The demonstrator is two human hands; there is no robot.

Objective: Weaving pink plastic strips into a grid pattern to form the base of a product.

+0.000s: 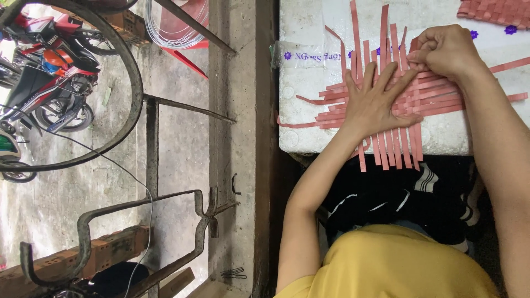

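Weaving pink strips [411, 99] into a flat mat on the white foam box [309, 132], near its front edge, is the step we judge in hand. Left hand [375, 102] lies flat on the weave, fingers spread wide, pinning it. Right hand [447, 51] is curled tight, pinching one strip toward the right side of the weave. We reckon the next move calls for threading that strip over-under while the left palm keeps the crossings square. Count: one mat in work, about seven strip ends overhanging the front edge, one finished woven piece [494, 11] at the far right corner.
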